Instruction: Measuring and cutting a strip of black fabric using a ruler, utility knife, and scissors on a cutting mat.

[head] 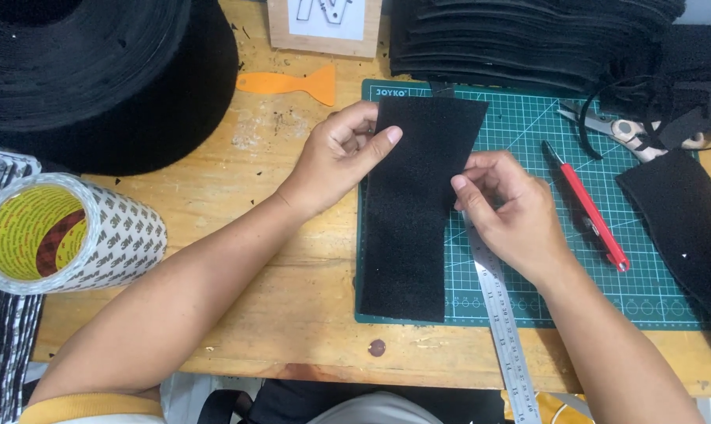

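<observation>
Head view: your left hand (336,157) pinches the left edge of the black felt strip (414,212) lying on the green cutting mat (528,141). Your right hand (512,212) pinches its right edge, over the steel ruler (506,334). The red cutter (587,208) lies just right; open wooden counter (245,204) lies left.

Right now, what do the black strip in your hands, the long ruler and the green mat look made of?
Black fuzzy strip: likely felt or hook-and-loop fabric, matte nap. Long silver ruler: seemingly steel, shiny with engraved marks. Green gridded cutting mat: probably vinyl or rubber, smooth, dull.
</observation>
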